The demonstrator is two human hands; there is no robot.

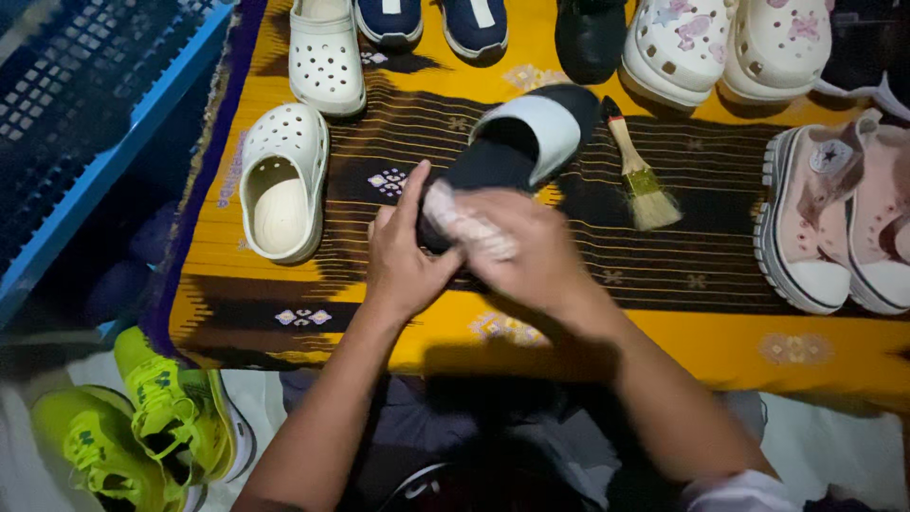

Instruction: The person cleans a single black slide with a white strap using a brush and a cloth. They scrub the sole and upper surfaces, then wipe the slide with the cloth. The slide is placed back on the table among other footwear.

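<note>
A black slide sandal [512, 142] with a white strap lies on the yellow and dark patterned cloth [720, 313]. My left hand [403, 261] grips its heel end, thumb up along the side. My right hand [526, 251] presses a crumpled whitish wipe [464, 225] onto the sandal's heel; the hand is blurred.
A small wooden brush [640, 171] lies right of the sandal. White clogs [282, 180] sit left, pink high-top sneakers [839, 223] right, more shoes along the far edge. Neon green sneakers [142, 422] lie at the lower left beside a blue crate [95, 123].
</note>
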